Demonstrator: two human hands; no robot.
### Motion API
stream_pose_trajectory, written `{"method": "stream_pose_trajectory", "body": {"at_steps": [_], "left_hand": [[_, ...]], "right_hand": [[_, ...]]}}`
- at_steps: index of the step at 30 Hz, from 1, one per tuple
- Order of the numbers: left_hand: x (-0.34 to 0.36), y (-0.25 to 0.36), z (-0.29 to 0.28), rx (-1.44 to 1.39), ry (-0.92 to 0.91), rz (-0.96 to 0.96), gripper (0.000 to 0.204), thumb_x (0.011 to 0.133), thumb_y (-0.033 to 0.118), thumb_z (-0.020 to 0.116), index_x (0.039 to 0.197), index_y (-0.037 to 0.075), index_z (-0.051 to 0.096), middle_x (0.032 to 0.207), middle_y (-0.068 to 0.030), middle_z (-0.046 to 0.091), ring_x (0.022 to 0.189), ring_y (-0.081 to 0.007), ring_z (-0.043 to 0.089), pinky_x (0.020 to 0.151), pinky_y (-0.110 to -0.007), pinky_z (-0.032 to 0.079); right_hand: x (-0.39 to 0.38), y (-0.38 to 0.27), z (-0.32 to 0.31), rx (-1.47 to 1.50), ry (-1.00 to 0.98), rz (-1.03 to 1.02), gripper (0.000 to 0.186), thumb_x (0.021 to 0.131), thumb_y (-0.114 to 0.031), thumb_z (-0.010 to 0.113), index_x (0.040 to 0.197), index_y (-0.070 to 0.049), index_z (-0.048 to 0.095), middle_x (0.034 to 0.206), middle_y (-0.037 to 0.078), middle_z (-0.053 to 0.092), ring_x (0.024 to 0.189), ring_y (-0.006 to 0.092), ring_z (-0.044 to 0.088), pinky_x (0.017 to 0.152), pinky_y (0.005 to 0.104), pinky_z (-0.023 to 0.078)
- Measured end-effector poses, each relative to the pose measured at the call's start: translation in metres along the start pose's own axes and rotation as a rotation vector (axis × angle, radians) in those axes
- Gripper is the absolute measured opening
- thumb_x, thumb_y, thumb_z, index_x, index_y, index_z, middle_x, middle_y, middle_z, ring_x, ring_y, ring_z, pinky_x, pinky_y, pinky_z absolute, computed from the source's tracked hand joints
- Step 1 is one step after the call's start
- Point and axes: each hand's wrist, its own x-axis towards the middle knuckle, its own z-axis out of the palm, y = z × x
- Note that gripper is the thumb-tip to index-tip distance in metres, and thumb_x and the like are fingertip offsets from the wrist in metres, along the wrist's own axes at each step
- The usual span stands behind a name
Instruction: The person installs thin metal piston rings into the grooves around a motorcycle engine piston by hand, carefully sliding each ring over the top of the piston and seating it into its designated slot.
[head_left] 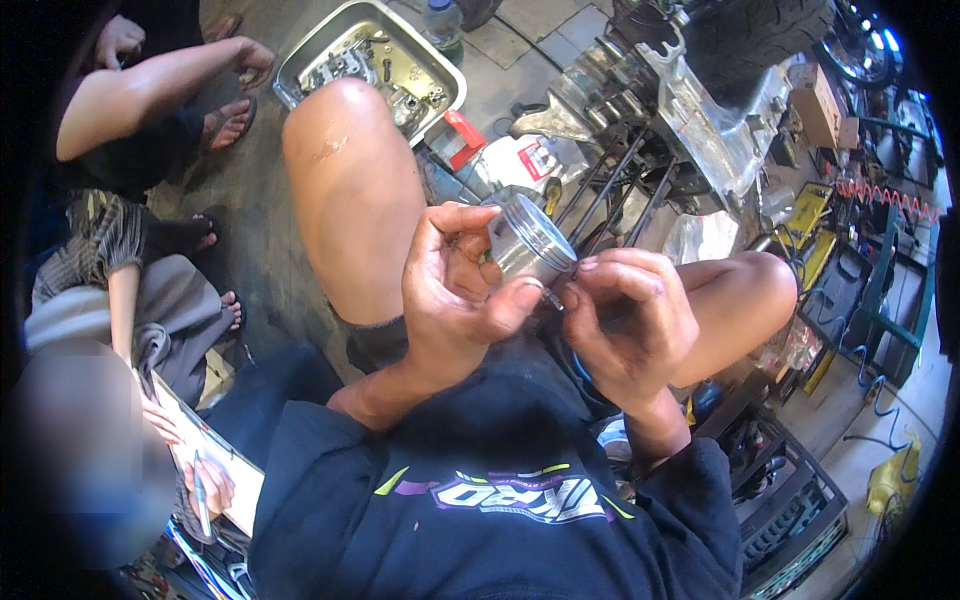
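Note:
A shiny metal piston point(524, 236) with ring grooves round its top is held in the middle of the view by my left hand point(450, 285), its fingers and thumb curled round the piston's left and lower side. My right hand point(620, 330) is at the piston's lower right, thumb and forefinger pinching a small metal piece point(553, 298) against or close beside it; I cannot make out what the piece is. Both hands are above my lap, between my bare knees.
An engine assembly point(720, 130) and tyre point(765, 30) stand ahead, beside a metal tray point(448, 78) of parts, a bottle point(443, 25) and red packaging point(465, 140). Tools, a coiled red hose point(880, 195) and crates point(790, 480) lie right. Other people sit left, one writing on paper point(240, 470).

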Motion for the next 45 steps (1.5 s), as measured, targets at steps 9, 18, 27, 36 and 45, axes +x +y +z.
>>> {"method": "stream_pose_trajectory", "body": {"at_steps": [9,18,27,36,45], "left_hand": [[0.007,0.001,0.007,0.043,0.064,-0.134,0.068,0.087,0.039,0.072,0.13,-0.006,0.045,0.123,-0.0206,0.061,0.114,-0.0322,0.064,0.104,-0.042,0.052],[0.009,0.007,0.021,-0.152,0.008,-0.323,0.064,0.091,0.033,0.069,0.135,-0.003,0.04,0.128,-0.0162,0.058,0.119,-0.0235,0.06,0.108,-0.04,0.048],[0.006,0.001,0.024,-0.117,-0.019,-0.305,0.064,0.09,0.034,0.07,0.133,-0.002,0.04,0.126,-0.0155,0.058,0.117,-0.0241,0.061,0.106,-0.04,0.049],[0.006,0.0,0.025,-0.096,-0.032,-0.292,0.06,0.088,0.031,0.073,0.126,-0.002,0.04,0.121,-0.0189,0.058,0.114,-0.0267,0.063,0.105,-0.042,0.052],[0.008,0.0,0.025,-0.1,-0.045,-0.302,0.059,0.088,0.03,0.071,0.126,-0.002,0.039,0.119,-0.0183,0.059,0.111,-0.0268,0.065,0.103,-0.042,0.053]], "right_hand": [[0.01,0.01,-0.001,-0.009,0.104,-0.072,0.027,0.069,0.002,0.08,0.093,-0.005,0.07,0.087,0.01,0.069,0.076,0.0245,0.069,0.066,0.0326,0.056],[0.016,0.021,-0.004,-0.058,0.147,-0.166,0.023,0.069,0.002,0.077,0.089,-0.005,0.068,0.082,0.009,0.066,0.069,0.0253,0.066,0.063,0.0345,0.054],[0.016,0.023,-0.005,-0.101,0.204,-0.198,0.018,0.071,0.0,0.074,0.086,-0.004,0.065,0.079,0.008,0.063,0.067,0.0255,0.063,0.061,0.0345,0.053],[0.016,0.028,-0.006,-0.162,0.209,-0.26,0.016,0.07,-0.003,0.073,0.083,-0.003,0.063,0.074,0.009,0.062,0.061,0.0249,0.061,0.057,0.0327,0.052],[0.018,0.03,-0.002,-0.172,0.19,-0.302,0.014,0.073,-0.004,0.072,0.082,-0.001,0.061,0.073,0.009,0.061,0.061,0.0247,0.061,0.056,0.0336,0.051]]}}
